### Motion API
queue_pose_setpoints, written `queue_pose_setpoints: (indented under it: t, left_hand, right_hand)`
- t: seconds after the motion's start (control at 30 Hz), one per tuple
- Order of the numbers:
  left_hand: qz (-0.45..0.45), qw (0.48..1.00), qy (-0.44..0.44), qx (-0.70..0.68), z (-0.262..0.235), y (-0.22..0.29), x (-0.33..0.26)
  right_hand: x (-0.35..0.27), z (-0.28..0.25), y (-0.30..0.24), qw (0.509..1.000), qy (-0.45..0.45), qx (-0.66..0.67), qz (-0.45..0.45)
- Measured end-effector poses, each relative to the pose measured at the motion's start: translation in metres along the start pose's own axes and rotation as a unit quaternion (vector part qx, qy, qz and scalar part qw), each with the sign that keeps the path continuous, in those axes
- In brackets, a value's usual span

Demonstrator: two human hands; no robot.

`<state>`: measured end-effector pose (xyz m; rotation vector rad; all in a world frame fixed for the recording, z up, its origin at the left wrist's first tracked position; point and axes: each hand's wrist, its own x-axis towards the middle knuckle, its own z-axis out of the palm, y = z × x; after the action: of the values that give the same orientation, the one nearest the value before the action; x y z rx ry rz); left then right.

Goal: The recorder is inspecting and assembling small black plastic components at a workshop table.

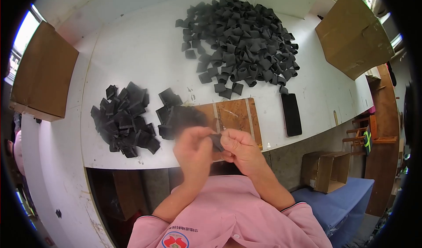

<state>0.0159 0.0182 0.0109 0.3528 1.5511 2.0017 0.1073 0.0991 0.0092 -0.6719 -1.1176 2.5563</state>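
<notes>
Both hands meet in front of my chest, over the table's near edge. My right hand (242, 150) pinches a small black fabric piece (216, 142) between thumb and fingers. Beside it, my left hand (193, 149) is curled and smeared by motion. A blurred bunch of black fabric pieces (188, 117) shows at its far side and appears gripped by it; its fingertips are near the piece in my right hand. Beneath lies a brown wooden board (235, 112) with pale strips. Just left of the bunch, a few flat black pieces (169, 97) rest on the table.
A large heap of black tube-like fabric pieces (241, 41) covers the far middle of the white table (136, 50). Flatter black pieces (125, 120) are piled at left. A black phone (291, 115) lies right. Cardboard boxes (44, 72) flank the table; a smaller box (325, 171) sits lower right.
</notes>
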Motion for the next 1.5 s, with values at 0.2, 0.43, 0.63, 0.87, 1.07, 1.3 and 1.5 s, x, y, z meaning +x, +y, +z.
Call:
queue_pose_setpoints:
  t: [0.2,0.43,0.63,0.87,1.07,1.3,1.5]
  left_hand:
    - [-0.229,0.804,-0.245,-0.491,-0.012,0.047,0.025]
    - [-0.085,0.984,-0.128,-0.092,-0.013,0.022,0.02]
    - [0.295,0.922,-0.171,0.182,-0.005,0.038,0.04]
    - [0.198,0.966,-0.157,-0.046,-0.006,0.029,0.031]
    - [0.04,0.952,-0.161,-0.256,-0.014,0.026,0.032]
    - [0.101,0.98,-0.13,-0.114,-0.019,0.023,0.028]
    - [0.186,0.97,-0.158,0.018,-0.014,0.034,0.033]
  right_hand:
    - [0.029,0.022,-0.06,0.982,-0.054,-0.16,-0.086]
    - [0.038,0.001,-0.037,0.947,-0.033,-0.274,-0.163]
    - [0.013,0.016,-0.036,0.777,0.113,-0.472,-0.401]
    - [0.009,0.031,-0.032,0.776,0.097,-0.463,-0.418]
    - [0.017,0.029,-0.038,0.776,0.114,-0.471,-0.403]
    - [0.023,0.019,-0.037,0.649,0.07,-0.572,-0.497]
    - [0.02,0.012,-0.039,0.665,0.051,-0.572,-0.476]
